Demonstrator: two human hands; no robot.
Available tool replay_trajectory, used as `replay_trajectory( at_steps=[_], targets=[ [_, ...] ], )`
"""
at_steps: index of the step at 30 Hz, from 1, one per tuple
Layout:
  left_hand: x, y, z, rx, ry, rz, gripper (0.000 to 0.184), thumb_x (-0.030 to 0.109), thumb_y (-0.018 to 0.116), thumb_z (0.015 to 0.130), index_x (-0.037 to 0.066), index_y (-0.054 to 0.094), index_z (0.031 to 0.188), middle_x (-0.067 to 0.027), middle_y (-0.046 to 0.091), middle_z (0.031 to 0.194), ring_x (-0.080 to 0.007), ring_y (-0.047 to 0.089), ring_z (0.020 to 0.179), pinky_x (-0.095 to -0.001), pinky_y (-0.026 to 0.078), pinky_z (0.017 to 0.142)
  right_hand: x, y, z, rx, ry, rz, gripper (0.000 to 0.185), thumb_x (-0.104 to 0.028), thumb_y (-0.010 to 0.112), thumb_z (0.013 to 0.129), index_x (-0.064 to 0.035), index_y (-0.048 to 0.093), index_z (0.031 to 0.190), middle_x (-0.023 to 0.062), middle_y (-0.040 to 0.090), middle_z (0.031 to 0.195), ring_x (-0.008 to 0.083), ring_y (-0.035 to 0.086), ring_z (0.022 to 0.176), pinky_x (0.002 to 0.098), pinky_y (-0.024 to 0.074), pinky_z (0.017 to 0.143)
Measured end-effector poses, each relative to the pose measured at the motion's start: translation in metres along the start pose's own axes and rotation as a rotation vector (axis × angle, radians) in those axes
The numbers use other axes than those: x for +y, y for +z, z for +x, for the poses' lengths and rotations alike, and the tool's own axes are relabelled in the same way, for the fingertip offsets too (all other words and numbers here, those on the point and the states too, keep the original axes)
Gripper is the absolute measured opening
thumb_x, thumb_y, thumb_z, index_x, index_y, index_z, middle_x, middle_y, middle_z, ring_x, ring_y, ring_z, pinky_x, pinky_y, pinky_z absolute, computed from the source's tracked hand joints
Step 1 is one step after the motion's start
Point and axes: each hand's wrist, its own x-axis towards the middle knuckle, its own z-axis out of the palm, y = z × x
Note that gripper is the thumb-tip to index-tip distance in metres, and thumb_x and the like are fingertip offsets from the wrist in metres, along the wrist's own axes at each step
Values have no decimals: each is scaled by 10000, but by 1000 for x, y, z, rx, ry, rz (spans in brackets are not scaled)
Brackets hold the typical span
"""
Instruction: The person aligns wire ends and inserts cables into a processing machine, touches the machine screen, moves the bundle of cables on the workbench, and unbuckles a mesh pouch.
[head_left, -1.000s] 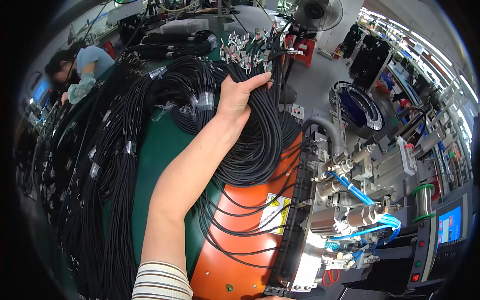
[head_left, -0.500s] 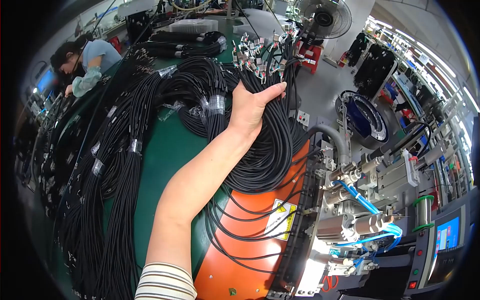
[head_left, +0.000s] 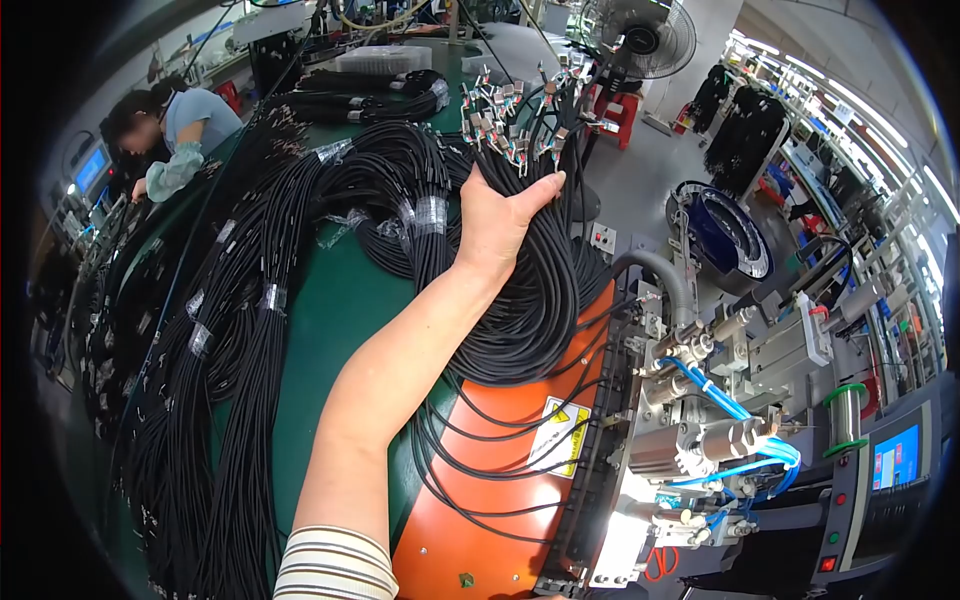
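Observation:
My left hand (head_left: 497, 222) reaches across from the bottom of the head view and is closed around a thick bundle of black cables (head_left: 535, 320), thumb on the right side. Above the hand, the bundle's ends carry many small metal connectors (head_left: 520, 120) with bits of red, white and green. Below it the cables hang in a wide loop over an orange machine cover (head_left: 480, 500). Several single cables (head_left: 490, 440) run from the left to the edge of the machine. My right hand is not in view.
More taped black cable bundles (head_left: 270, 230) cover the green table (head_left: 335, 330) on the left. On the right stand a machine with cylinders and blue hoses (head_left: 700, 440), a wire spool (head_left: 846, 420) and a screen (head_left: 895, 458). A co-worker (head_left: 190, 120) bends over at the far left; a fan (head_left: 640, 40) stands behind.
The view has shifted slightly. My left hand keeps its grip on the cable bundle, its thumb slightly lower and further left in the picture. The co-worker's head has turned a little.

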Motion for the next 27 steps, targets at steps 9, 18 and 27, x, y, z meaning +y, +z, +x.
replay_trajectory(
  at_steps=[9, 18, 27],
  targets=[
    [-48, -35, -14, -31, 343, 1319, 723, 479, 796, 720, -50, 547, 1145, -205, 667, 972, -410, 638, 956, -452, 495, 898, 7, 3, -14, -52, 36, 23, 172, -16, 737, 776, -9, 642, 920, 119, 655, 770, 246, 647, 608, 310, 515, 535],
    [226, -74, -305, -1211, -661, 998, 99, 95, 632, 902, -1, 614, 883, -104, 619, 760, -227, 607, 675, -317, 486, 625, 23, -32, -163, 443, 499, 240, 67, 8, 572, 925, -1, 637, 938, 64, 622, 867, 113, 589, 707, 265, 496, 626],
    [313, -92, -480, -1200, -1289, 1183, 359, 157, 623, 911, -2, 497, 1208, -204, 640, 980, -363, 661, 893, -388, 538, 793, 3, -18, -261, -252, 818, 470, 120, -25, 648, 889, 25, 665, 996, 66, 632, 888, 106, 587, 716, 222, 474, 647]
  ],
)
